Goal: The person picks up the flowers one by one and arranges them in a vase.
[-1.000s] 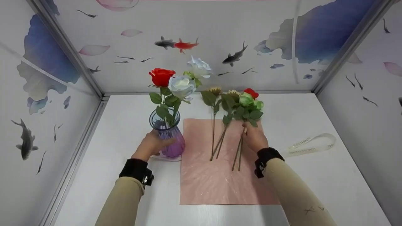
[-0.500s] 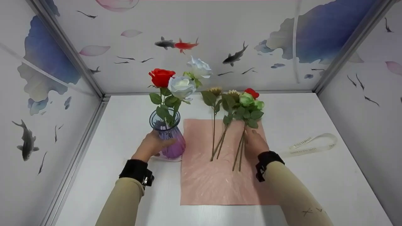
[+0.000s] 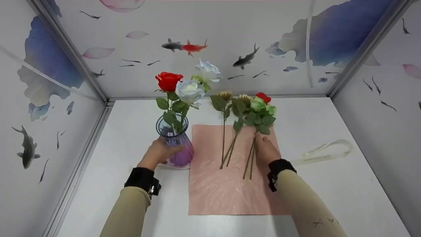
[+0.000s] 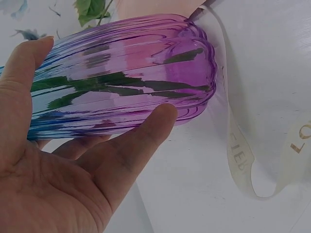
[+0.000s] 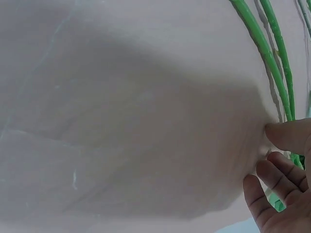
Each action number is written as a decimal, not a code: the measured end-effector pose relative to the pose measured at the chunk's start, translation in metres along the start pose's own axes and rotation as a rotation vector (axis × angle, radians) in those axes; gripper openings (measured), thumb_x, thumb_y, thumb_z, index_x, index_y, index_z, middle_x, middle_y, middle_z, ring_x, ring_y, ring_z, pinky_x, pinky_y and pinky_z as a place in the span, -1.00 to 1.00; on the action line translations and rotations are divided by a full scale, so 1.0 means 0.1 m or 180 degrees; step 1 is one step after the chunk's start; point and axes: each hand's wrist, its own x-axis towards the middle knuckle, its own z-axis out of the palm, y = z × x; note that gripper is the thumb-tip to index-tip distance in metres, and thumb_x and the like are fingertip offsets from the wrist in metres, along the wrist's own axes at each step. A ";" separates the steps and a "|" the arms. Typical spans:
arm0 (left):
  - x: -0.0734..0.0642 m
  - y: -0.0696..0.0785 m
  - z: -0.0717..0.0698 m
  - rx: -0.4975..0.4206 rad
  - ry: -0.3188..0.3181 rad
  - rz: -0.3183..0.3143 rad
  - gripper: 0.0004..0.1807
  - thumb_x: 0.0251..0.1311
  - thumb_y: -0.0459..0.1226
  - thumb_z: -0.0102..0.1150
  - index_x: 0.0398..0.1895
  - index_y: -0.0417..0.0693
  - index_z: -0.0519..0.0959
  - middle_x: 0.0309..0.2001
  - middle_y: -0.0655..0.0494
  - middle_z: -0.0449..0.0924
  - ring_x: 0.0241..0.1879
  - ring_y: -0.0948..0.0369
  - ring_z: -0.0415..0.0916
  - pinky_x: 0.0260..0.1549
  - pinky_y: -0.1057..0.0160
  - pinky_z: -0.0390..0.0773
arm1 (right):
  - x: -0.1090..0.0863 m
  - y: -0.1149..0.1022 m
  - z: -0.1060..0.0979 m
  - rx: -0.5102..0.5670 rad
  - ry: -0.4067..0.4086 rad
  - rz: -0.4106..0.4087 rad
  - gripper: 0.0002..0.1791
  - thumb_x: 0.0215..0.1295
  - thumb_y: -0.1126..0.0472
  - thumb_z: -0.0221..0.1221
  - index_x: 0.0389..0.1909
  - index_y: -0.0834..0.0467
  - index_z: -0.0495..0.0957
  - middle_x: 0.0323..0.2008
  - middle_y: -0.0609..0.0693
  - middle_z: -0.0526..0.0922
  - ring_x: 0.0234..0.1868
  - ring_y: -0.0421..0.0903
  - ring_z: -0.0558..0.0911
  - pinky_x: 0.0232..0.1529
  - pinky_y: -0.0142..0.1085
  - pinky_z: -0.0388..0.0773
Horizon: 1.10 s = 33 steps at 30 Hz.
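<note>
In the head view my left hand (image 3: 161,152) holds a blue-to-purple ribbed glass vase (image 3: 180,152), its thumb across the side. The left wrist view shows the fingers around the vase (image 4: 131,80), with dark green stems visible through the glass. Rising from its mouth are a red rose (image 3: 168,81) and two pale blue-white roses (image 3: 190,91). My right hand (image 3: 267,149) rests beside the stems (image 3: 249,161) of a red and green bunch (image 3: 260,110). In the right wrist view its thumb overlaps the green stems (image 5: 279,73) while the fingers stay loosely bent and apart.
Pink wrapping paper (image 3: 227,194) lies on the white table, under the loose stems. Two sunflowers (image 3: 225,95) lie left of the bunch. A lettered ribbon (image 3: 324,154) loops at the right. Printed panels (image 3: 279,19) wall in the table.
My right hand has slid slightly down from the bunch's leaves and its fingers have loosened from the stems. The left hand and vase have stayed in place.
</note>
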 end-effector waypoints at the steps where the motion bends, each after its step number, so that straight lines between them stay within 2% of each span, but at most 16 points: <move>1: 0.00 0.00 0.00 0.0001 0.0001 -0.0002 -0.02 0.23 0.10 0.35 0.51 -0.29 0.18 0.34 -0.35 0.43 0.00 -0.16 0.66 -0.29 0.08 0.73 | 0.00 0.00 0.00 -0.0001 -0.0003 0.0014 -0.39 0.55 0.46 -0.14 0.56 0.32 0.04 0.28 0.57 0.34 0.23 0.45 0.47 0.20 0.22 0.47; 5: 0.00 -0.01 0.00 -0.0025 0.0010 0.0013 -0.01 0.22 0.11 0.36 0.50 -0.31 0.18 0.34 -0.37 0.42 0.00 -0.16 0.65 -0.31 0.08 0.73 | -0.01 0.00 0.01 -0.0024 -0.0013 0.0033 -0.39 0.56 0.47 -0.16 0.57 0.31 0.02 0.30 0.57 0.32 0.28 0.45 0.43 0.24 0.24 0.44; 8: 0.00 -0.03 0.00 -0.0049 0.0018 0.0029 -0.01 0.22 0.11 0.36 0.49 -0.33 0.18 0.34 -0.39 0.42 -0.01 -0.16 0.66 -0.32 0.08 0.73 | -0.01 0.00 0.01 -0.0042 0.0003 0.0014 -0.38 0.55 0.48 -0.15 0.58 0.28 0.03 0.26 0.55 0.35 0.24 0.43 0.47 0.20 0.22 0.48; 12: -0.01 -0.03 0.00 -0.0067 0.0024 0.0011 -0.01 0.22 0.11 0.36 0.50 -0.32 0.18 0.34 -0.38 0.42 -0.02 -0.16 0.66 -0.32 0.08 0.73 | 0.00 0.02 0.03 -0.0029 0.0005 0.0008 -0.27 0.45 0.55 -0.07 0.60 0.21 0.05 0.17 0.51 0.41 0.06 0.36 0.55 -0.03 0.11 0.56; 14: -0.01 -0.03 0.00 -0.0037 0.0031 -0.0017 0.02 0.21 0.12 0.37 0.51 -0.32 0.16 0.34 -0.38 0.41 -0.03 -0.16 0.67 -0.32 0.09 0.73 | 0.01 0.03 0.04 -0.0026 -0.0001 -0.0020 -0.23 0.40 0.59 -0.05 0.60 0.19 0.06 0.14 0.51 0.42 -0.05 0.30 0.55 -0.18 0.04 0.52; 17: -0.01 -0.02 0.00 0.0025 0.0022 -0.0039 0.05 0.21 0.13 0.36 0.52 -0.34 0.13 0.35 -0.41 0.40 -0.07 -0.16 0.69 -0.32 0.10 0.73 | 0.02 0.05 0.05 -0.0014 -0.0034 -0.0040 -0.20 0.38 0.60 -0.05 0.61 0.17 0.05 0.13 0.51 0.42 -0.17 0.22 0.51 -0.29 -0.05 0.41; 26: -0.01 -0.02 0.01 -0.0060 -0.0005 -0.0008 -0.03 0.25 0.08 0.35 0.52 -0.27 0.15 0.36 -0.37 0.41 0.05 -0.16 0.64 -0.28 0.07 0.74 | 0.04 0.08 0.04 0.0034 -0.0202 0.0006 -0.17 0.39 0.58 -0.01 0.63 0.09 0.04 -0.07 0.34 0.37 -0.29 0.09 0.33 -0.28 -0.07 0.29; 33: 0.01 -0.01 0.01 -0.0102 -0.0038 -0.0092 -0.02 0.23 0.07 0.36 0.52 -0.28 0.16 0.38 -0.36 0.38 0.05 -0.16 0.64 -0.29 0.09 0.75 | 0.03 0.08 0.03 -0.0065 -0.0326 0.0064 -0.19 0.46 0.55 -0.08 0.64 0.03 -0.01 -0.03 0.29 0.33 -0.16 0.11 0.32 -0.22 -0.04 0.34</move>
